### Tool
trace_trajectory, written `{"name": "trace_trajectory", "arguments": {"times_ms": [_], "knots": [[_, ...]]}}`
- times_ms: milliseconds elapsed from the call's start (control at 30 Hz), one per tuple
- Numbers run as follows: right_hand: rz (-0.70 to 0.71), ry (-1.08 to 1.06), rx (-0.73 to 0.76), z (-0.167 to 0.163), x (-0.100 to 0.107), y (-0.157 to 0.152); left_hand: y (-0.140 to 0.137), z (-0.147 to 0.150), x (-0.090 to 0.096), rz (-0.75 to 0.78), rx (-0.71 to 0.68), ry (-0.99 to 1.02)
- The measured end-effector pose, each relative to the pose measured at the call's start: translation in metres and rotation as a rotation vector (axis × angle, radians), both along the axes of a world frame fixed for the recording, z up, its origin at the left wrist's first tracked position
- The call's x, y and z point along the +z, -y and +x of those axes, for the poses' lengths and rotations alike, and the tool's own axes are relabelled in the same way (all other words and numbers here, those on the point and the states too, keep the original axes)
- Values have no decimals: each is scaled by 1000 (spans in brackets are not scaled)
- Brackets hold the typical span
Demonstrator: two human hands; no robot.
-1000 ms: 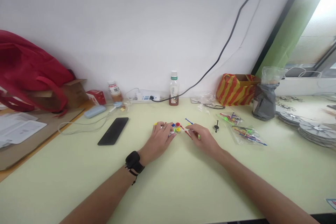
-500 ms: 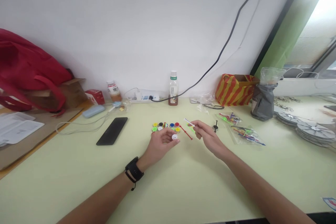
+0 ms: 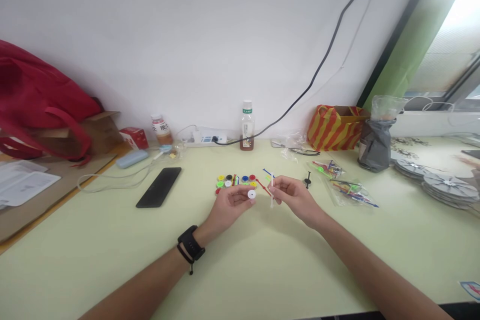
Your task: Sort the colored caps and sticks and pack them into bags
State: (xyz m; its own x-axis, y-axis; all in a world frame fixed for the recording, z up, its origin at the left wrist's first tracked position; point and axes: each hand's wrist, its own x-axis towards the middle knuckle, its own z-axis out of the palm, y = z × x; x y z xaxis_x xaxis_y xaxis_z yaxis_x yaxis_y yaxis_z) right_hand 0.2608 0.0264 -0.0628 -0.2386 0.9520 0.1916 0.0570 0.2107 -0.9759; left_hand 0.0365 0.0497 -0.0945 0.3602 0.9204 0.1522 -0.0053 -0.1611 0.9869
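Note:
Between its thumb and fingers my left hand [image 3: 233, 203] holds a small white plastic disc [image 3: 251, 194] with a hole in its middle. My right hand [image 3: 294, 196] pinches a thin white plastic stick [image 3: 272, 197], held nearly upright. Disc and stick are a short way apart. Just past my left hand lie several round coloured pieces, among them a blue disc [image 3: 245, 178] and a yellow disc [image 3: 253, 185]; my fingers hide part of the group. A red stick [image 3: 262, 185] and a blue stick [image 3: 267, 172] lie near my right fingertips, partly covered.
A black piece with an upright stem [image 3: 308, 180] stands right of my right hand, beside plastic bags [image 3: 350, 194] of coloured parts. A black phone [image 3: 159, 188] lies at left. A bottle [image 3: 247, 127] stands by the wall near a power strip [image 3: 210, 138]. Stacked grey discs [image 3: 450, 190] are far right.
My right hand has turned the white stick from slanting to nearly upright and brought it slightly closer to the disc. My left hand still holds the disc, almost unmoved.

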Motion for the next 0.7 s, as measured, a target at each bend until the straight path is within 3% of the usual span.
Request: {"name": "trace_trajectory", "arguments": {"times_ms": [167, 300, 433, 567, 700], "knots": [[-125, -105, 39, -3, 1, 5, 2, -1, 0, -45, -113, 17], [-127, -114, 98, -5, -2, 6, 6, 0, 2, -38, -206, 32], [-36, -46, 141, -8, -6, 6, 8, 1, 6, -20, -254, 25], [111, 77, 130, -7, -11, 7, 10, 4, 8, 1, -210, -13], [146, 125, 150, -8, -15, 10, 11, 6, 10, 43, -249, -11]]}}
